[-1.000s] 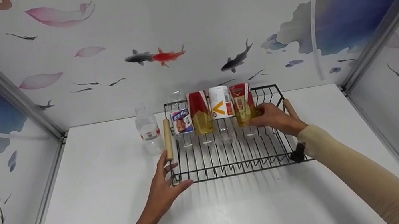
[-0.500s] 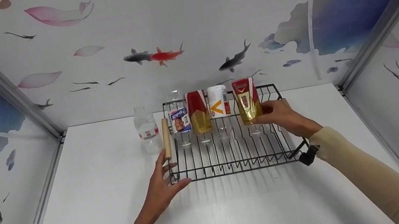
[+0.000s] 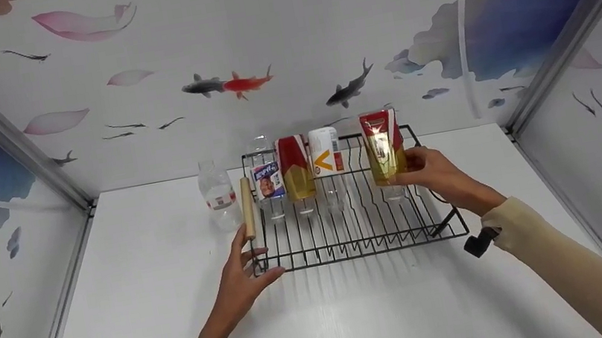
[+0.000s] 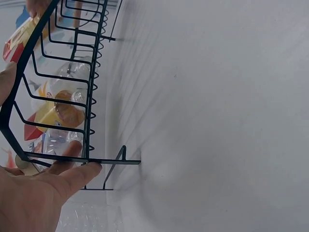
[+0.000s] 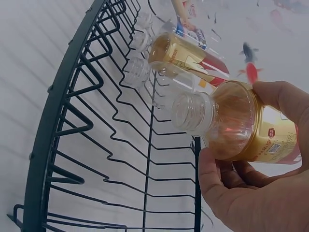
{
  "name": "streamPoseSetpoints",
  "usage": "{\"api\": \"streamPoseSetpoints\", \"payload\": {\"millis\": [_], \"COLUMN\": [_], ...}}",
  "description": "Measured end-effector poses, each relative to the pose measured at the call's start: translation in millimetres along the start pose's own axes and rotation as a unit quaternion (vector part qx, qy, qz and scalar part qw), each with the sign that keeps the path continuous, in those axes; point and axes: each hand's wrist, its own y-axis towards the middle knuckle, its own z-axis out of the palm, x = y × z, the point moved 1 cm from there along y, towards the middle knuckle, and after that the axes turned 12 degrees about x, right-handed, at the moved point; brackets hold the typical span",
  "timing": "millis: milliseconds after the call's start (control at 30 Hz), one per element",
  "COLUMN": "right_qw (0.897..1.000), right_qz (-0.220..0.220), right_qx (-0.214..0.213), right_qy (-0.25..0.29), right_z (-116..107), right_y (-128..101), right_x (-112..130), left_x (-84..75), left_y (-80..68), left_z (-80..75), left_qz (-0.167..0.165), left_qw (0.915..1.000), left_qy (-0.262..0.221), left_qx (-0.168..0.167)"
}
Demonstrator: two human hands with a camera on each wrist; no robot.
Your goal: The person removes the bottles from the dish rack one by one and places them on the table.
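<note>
In the head view a black wire dish rack point(image 3: 364, 254) with a wooden handle point(image 3: 248, 208) stands on the white table. My left hand point(image 3: 237, 283) holds its front left corner, thumb on the front and fingers reaching in at the side wires. My right hand point(image 3: 442, 179) grips a plastic bottle point(image 3: 383, 146) with a red-and-gold label, neck down, over the rack's right part. The right wrist view shows thumb and fingers around this bottle point(image 5: 236, 125), its uncapped neck towards the wires. Whether that neck touches the rack, I cannot tell.
Three more bottles lean neck down in the rack: a blue-and-white labelled one point(image 3: 267, 180), a red-and-gold one point(image 3: 295, 170) and a white-labelled one point(image 3: 324, 153). Left of the rack a clear bottle point(image 3: 219, 198) stands upright. Printed walls point(image 3: 147, 127) enclose the table.
My right hand has shifted the red-and-gold bottle to the right and slightly up, widening the gap to the white-labelled bottle. The left hand keeps its place on the rack.
</note>
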Motion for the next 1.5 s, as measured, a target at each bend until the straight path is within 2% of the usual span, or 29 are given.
{"api": "streamPoseSetpoints", "payload": {"millis": [333, 700, 1067, 1500], "right_qw": [1.0, 0.999, 0.999, 0.993], "right_qz": [-0.01, -0.009, -0.018, -0.055], "right_qx": [-0.002, -0.003, 0.01, 0.052], "right_qy": [-0.002, -0.042, -0.045, -0.09], "right_z": [2.7, 13.3, 27.9, 41.2], "right_y": [-13.4, -20.9, -33.3, -40.9], "right_x": [1.0, -4.5, 4.7, 3.3], "left_x": [-0.9, -1.3, -5.7, -15.1], "left_y": [-0.6, 0.9, 1.5, 1.8], "left_z": [-1.2, -1.4, -3.0, -5.3], "left_qz": [0.001, -0.01, -0.023, -0.024], "left_qw": [1.0, 0.9999, 0.9997, 0.9983], "left_qy": [-0.008, -0.004, 0.001, 0.052], "left_qx": [0.0, -0.002, 0.006, 0.008]}}
